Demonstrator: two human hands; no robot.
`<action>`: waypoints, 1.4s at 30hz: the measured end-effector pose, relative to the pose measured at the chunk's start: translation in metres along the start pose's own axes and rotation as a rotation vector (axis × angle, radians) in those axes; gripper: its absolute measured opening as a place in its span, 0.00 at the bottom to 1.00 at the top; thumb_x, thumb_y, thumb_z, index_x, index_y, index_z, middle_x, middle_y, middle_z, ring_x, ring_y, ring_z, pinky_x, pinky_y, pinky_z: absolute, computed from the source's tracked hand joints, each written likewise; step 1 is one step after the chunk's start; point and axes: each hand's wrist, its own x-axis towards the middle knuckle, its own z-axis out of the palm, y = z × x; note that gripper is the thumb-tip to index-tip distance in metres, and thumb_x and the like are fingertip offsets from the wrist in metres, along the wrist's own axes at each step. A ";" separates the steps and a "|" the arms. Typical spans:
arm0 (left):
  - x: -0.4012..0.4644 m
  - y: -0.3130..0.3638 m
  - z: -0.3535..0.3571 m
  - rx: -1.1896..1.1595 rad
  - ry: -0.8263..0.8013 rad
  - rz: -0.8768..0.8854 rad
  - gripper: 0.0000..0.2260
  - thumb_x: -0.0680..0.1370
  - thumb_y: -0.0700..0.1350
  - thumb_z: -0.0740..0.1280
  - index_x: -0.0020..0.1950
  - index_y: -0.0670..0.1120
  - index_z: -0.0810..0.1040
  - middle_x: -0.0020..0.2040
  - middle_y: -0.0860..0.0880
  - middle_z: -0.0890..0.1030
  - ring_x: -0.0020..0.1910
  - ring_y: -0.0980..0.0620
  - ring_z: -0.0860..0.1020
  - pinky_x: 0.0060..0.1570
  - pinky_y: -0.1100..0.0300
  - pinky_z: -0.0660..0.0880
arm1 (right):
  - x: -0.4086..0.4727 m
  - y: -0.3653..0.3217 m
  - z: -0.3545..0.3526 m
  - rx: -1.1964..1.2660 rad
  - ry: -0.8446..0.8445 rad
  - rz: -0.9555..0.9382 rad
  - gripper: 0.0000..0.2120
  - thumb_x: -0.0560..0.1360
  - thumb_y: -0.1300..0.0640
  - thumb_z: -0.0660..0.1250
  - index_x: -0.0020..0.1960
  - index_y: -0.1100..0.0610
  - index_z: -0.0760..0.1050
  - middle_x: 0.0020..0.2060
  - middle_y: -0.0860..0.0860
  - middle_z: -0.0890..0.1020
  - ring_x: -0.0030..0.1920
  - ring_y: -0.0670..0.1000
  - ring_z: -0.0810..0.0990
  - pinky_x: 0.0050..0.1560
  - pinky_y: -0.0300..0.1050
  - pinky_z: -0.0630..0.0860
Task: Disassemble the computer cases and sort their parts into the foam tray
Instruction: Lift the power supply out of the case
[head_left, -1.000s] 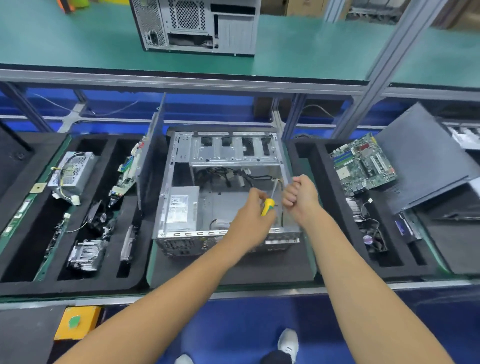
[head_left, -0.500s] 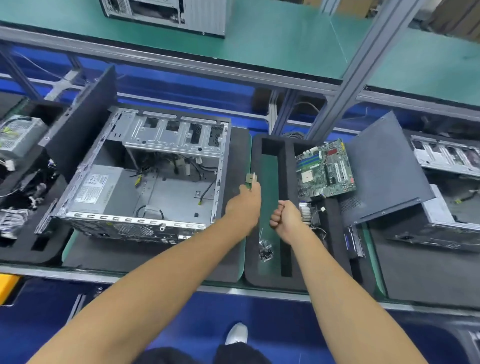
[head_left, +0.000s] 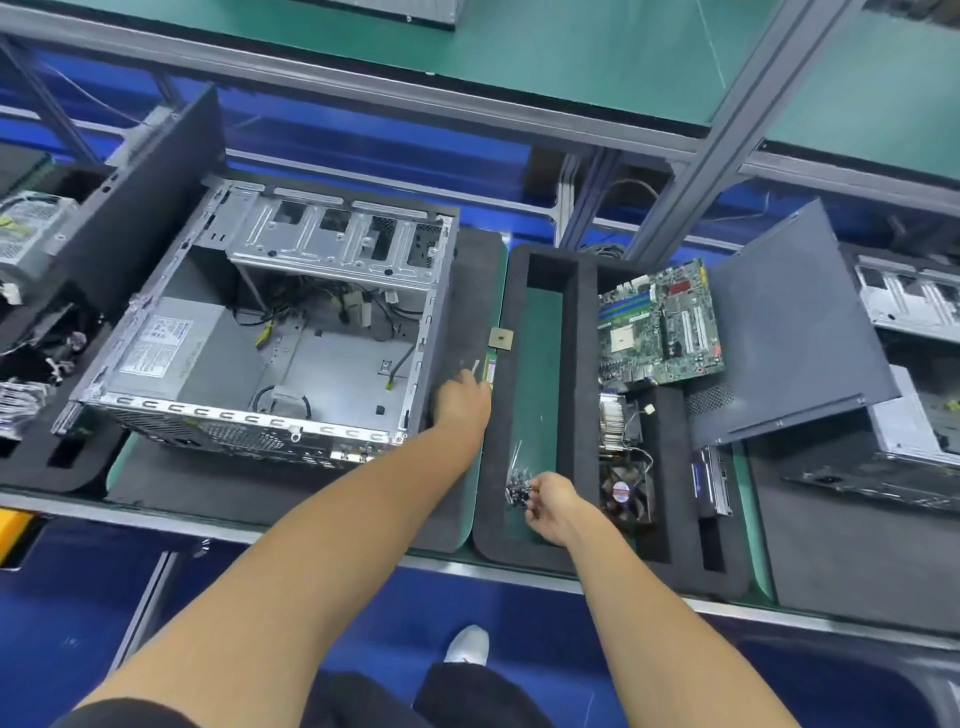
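Case: opened computer case (head_left: 270, 332) lies on a dark mat, left of the foam tray (head_left: 571, 415).
Left hand (head_left: 460, 400): by the tray's left edge; grip unclear.
Right hand (head_left: 553, 506): fingers pinched at the screw pile (head_left: 518, 486) in the tray's near-left compartment.
Motherboard (head_left: 657, 325): tray's far-right corner.

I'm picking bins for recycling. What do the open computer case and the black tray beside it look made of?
Computer case: bare sheet metal, probably steel, judging by its dull grey sheen and punched slots. Tray: soft matte black foam, apparently, with thick rounded walls and cut-out pockets.
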 end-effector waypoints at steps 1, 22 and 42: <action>0.000 0.000 0.001 0.025 0.012 0.007 0.15 0.82 0.38 0.61 0.69 0.45 0.68 0.66 0.41 0.72 0.60 0.46 0.78 0.50 0.55 0.77 | 0.002 0.001 0.002 -0.005 -0.004 0.011 0.13 0.82 0.65 0.50 0.42 0.55 0.67 0.31 0.50 0.64 0.30 0.48 0.62 0.33 0.40 0.63; -0.007 -0.004 -0.004 0.272 0.095 0.070 0.28 0.77 0.50 0.70 0.73 0.49 0.63 0.65 0.45 0.70 0.60 0.48 0.73 0.50 0.53 0.67 | -0.011 -0.003 -0.001 0.500 -0.048 0.109 0.31 0.82 0.56 0.61 0.81 0.63 0.54 0.79 0.62 0.58 0.79 0.59 0.60 0.75 0.60 0.64; -0.020 -0.103 -0.056 0.063 0.528 0.214 0.15 0.82 0.48 0.62 0.68 0.46 0.74 0.74 0.42 0.68 0.70 0.42 0.69 0.66 0.51 0.65 | -0.109 -0.130 0.131 -0.174 0.319 -0.563 0.06 0.78 0.50 0.61 0.54 0.49 0.72 0.66 0.56 0.69 0.67 0.59 0.65 0.69 0.59 0.64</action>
